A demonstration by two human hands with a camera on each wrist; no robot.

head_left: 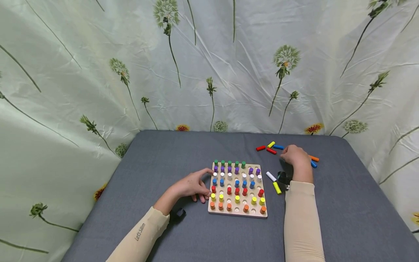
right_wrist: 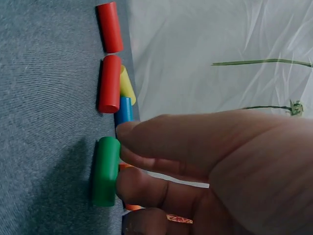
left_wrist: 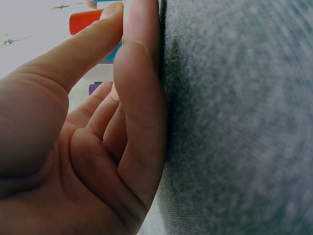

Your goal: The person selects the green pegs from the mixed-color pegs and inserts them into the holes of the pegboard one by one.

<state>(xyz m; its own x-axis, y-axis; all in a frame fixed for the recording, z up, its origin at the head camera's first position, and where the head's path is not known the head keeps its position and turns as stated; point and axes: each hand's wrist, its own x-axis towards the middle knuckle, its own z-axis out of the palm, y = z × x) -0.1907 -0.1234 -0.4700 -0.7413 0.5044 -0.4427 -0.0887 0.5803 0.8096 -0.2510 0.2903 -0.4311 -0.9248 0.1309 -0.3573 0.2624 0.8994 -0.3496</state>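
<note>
A wooden pegboard (head_left: 238,214) lies on the table, with rows of green, purple, white, blue, red, yellow and orange pegs and some bare holes. My left hand (head_left: 191,184) rests at the board's left edge, index finger and thumb spread along it, the other fingers loosely bent. Over the loose pegs to the right of the board is my right hand (head_left: 296,159). In the right wrist view its fingertips are apart beside a green peg (right_wrist: 106,171) lying on the cloth; whether they touch it I cannot tell. The head view hides that peg behind the hand.
Loose red (head_left: 260,148), yellow (head_left: 271,144) and blue pegs (head_left: 278,147) lie left of the right hand. Beyond it are an orange peg (head_left: 314,158) and another blue one. A white peg (head_left: 271,176) and a yellow peg lie nearer the board. Behind the table hangs a flowered curtain (head_left: 196,109).
</note>
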